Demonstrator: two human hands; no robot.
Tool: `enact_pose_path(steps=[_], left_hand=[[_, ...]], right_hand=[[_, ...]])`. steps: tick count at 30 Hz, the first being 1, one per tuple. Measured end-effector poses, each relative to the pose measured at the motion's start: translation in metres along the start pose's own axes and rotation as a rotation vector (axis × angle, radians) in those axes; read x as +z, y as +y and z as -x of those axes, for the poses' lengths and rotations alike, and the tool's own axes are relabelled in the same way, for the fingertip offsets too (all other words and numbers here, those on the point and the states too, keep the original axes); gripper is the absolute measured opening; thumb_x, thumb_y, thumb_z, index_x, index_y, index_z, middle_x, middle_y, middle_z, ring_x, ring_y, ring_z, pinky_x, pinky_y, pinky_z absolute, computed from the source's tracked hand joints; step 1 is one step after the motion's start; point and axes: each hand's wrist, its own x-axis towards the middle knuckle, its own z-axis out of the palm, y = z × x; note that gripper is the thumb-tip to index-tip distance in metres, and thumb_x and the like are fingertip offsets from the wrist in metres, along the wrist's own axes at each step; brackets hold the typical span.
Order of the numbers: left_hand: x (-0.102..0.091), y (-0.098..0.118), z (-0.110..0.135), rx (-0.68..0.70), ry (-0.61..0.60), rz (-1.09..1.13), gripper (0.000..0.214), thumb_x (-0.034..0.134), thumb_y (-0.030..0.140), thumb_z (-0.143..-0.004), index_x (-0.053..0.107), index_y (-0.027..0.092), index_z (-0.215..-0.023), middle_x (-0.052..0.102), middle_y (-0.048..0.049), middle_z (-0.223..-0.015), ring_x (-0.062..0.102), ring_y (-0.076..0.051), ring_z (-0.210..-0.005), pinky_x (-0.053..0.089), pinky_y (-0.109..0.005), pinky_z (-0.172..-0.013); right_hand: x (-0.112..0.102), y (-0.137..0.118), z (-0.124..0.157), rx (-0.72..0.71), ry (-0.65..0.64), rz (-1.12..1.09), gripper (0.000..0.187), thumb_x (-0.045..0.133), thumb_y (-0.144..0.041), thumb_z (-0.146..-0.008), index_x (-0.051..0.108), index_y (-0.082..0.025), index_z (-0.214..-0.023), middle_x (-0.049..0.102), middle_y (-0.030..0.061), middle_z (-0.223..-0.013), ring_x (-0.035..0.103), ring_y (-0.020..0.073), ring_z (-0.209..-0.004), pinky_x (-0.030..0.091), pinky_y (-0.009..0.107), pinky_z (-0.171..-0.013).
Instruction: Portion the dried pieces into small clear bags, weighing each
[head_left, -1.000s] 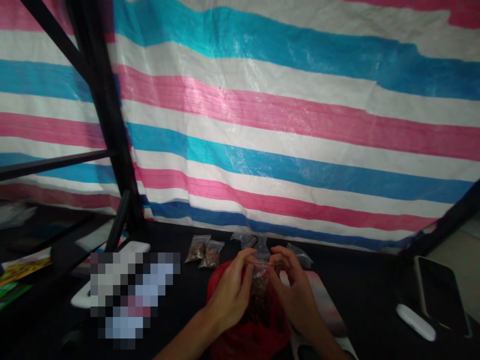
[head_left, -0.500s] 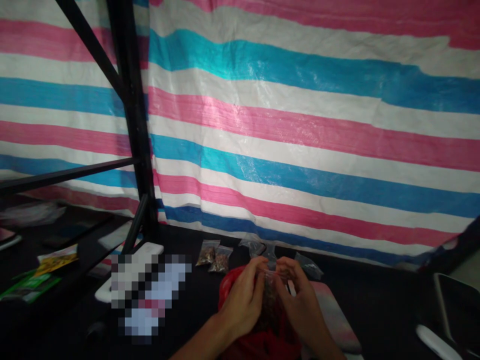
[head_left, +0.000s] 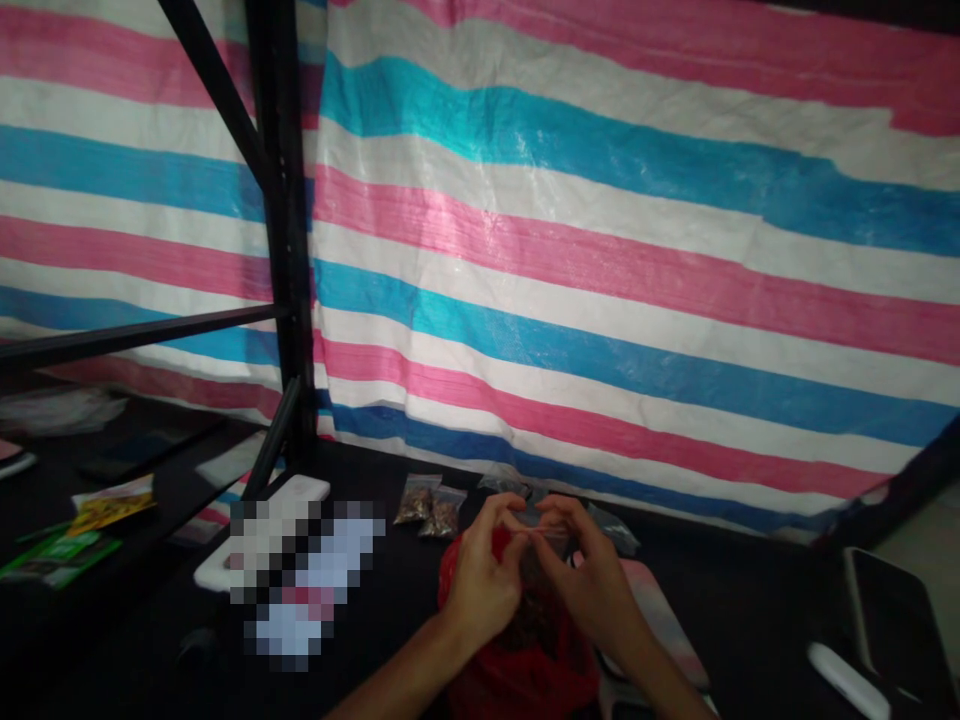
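My left hand (head_left: 486,572) and my right hand (head_left: 586,568) are close together, fingers pinched along the top edge of a small clear zip bag (head_left: 535,576). It hangs upright between them; how much it holds is hard to make out in the dim light. Under both hands stands an open red plastic bag (head_left: 517,690) with dark brown bits inside. Beyond my left hand lie two small zip bags (head_left: 415,500) (head_left: 444,513) filled with brown pieces. Clear bags (head_left: 616,530) lie behind my right hand, partly hidden by it.
A flat pinkish case (head_left: 660,610) lies right of the red bag. Farther right are a white oblong object (head_left: 847,680) and a dark tablet-like device (head_left: 896,620). Yellow (head_left: 112,505) and green (head_left: 64,555) packets lie left, past a black metal post (head_left: 289,250). A striped tarp (head_left: 600,300) hangs behind.
Both hands have drawn closer together, their fingertips now meeting at the zip bag's top edge. The camera view has shifted and tilted slightly.
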Motion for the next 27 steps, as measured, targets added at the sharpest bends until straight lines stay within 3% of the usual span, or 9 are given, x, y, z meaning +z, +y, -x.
enact_pose_path(steps=[3, 5, 7, 9, 11, 15, 20, 23, 27], left_hand=[[-0.004, -0.002, -0.006, 0.023, -0.003, 0.019, 0.030, 0.057, 0.015, -0.088, 0.056, 0.021, -0.117, 0.071, 0.0011, -0.081, 0.070, -0.017, -0.082, 0.054, -0.030, -0.083], [-0.012, -0.006, -0.015, 0.091, 0.042, -0.049, 0.040, 0.058, 0.022, -0.091, 0.050, 0.021, -0.130, 0.075, -0.0045, -0.102, 0.069, -0.020, -0.102, 0.052, -0.035, -0.095], [-0.024, -0.014, -0.026, 0.130, 0.121, -0.217, 0.043, 0.052, 0.026, -0.095, 0.046, 0.020, -0.137, 0.069, -0.0105, -0.126, 0.065, -0.022, -0.115, 0.050, -0.040, -0.101], [-0.037, -0.024, -0.035, 0.122, 0.224, -0.473, 0.039, 0.042, 0.024, -0.098, 0.051, 0.016, -0.135, 0.063, -0.0150, -0.135, 0.059, -0.026, -0.126, 0.046, -0.046, -0.107], [-0.048, -0.036, -0.040, 0.076, 0.193, -0.772, 0.039, 0.042, 0.023, -0.097, 0.057, 0.013, -0.131, 0.063, -0.0177, -0.136, 0.054, -0.032, -0.132, 0.043, -0.052, -0.110], [-0.061, -0.060, -0.038, -0.070, 0.030, -1.192, 0.045, 0.047, 0.018, -0.094, 0.057, 0.010, -0.137, 0.052, -0.0219, -0.149, 0.046, -0.038, -0.140, 0.041, -0.057, -0.110], [-0.074, -0.073, -0.040, -0.048, -0.007, -1.313, 0.043, 0.041, 0.014, -0.095, 0.060, 0.009, -0.133, 0.056, -0.0205, -0.146, 0.046, -0.034, -0.142, 0.040, -0.053, -0.112], [-0.079, -0.072, -0.044, 0.002, 0.016, -1.278, 0.039, 0.040, 0.015, -0.096, 0.062, 0.008, -0.128, 0.060, -0.0214, -0.141, 0.050, -0.034, -0.138, 0.041, -0.054, -0.111], [-0.073, -0.066, -0.045, 0.039, 0.086, -1.210, 0.038, 0.040, 0.024, -0.099, 0.064, 0.006, -0.122, 0.062, -0.0258, -0.135, 0.049, -0.039, -0.137, 0.039, -0.060, -0.110]], right_hand=[[-0.003, -0.008, -0.008, -0.052, -0.009, 0.040, 0.014, 0.061, -0.024, -0.085, 0.061, -0.022, -0.098, 0.064, -0.0008, -0.079, 0.064, 0.0167, -0.071, 0.052, 0.026, -0.067], [-0.005, -0.012, -0.022, -0.082, 0.040, 0.061, 0.011, 0.060, -0.025, -0.084, 0.061, -0.022, -0.095, 0.065, 0.0003, -0.082, 0.064, 0.0174, -0.074, 0.052, 0.027, -0.070], [-0.006, -0.012, -0.043, -0.079, 0.124, 0.099, 0.011, 0.058, -0.028, -0.085, 0.060, -0.022, -0.094, 0.065, 0.0015, -0.085, 0.064, 0.0182, -0.078, 0.052, 0.029, -0.073], [0.000, -0.007, -0.066, -0.035, 0.134, 0.131, 0.018, 0.054, -0.030, -0.086, 0.059, -0.023, -0.101, 0.065, 0.0022, -0.091, 0.065, 0.0182, -0.081, 0.052, 0.029, -0.074], [0.013, 0.003, -0.086, 0.005, 0.023, 0.154, 0.026, 0.050, -0.027, -0.085, 0.059, -0.023, -0.109, 0.065, 0.0016, -0.095, 0.065, 0.0161, -0.073, 0.051, 0.027, -0.066], [0.058, 0.035, -0.105, 0.043, -0.139, 0.181, 0.028, 0.050, -0.012, -0.075, 0.065, -0.021, -0.096, 0.067, -0.0004, -0.082, 0.064, 0.0153, -0.066, 0.051, 0.026, -0.065], [0.099, 0.059, -0.101, 0.034, -0.295, 0.223, 0.024, 0.058, -0.005, -0.073, 0.068, -0.019, -0.089, 0.073, 0.0035, -0.084, 0.070, 0.0201, -0.082, 0.054, 0.032, -0.080], [0.094, 0.062, -0.103, -0.003, -0.330, 0.254, 0.026, 0.055, -0.008, -0.081, 0.069, -0.018, -0.101, 0.075, 0.0076, -0.102, 0.069, 0.0204, -0.098, 0.052, 0.035, -0.092], [0.060, 0.068, -0.114, 0.010, -0.322, 0.358, 0.031, 0.053, -0.007, -0.082, 0.068, -0.016, -0.107, 0.071, 0.0117, -0.117, 0.064, 0.0228, -0.113, 0.045, 0.038, -0.103]])
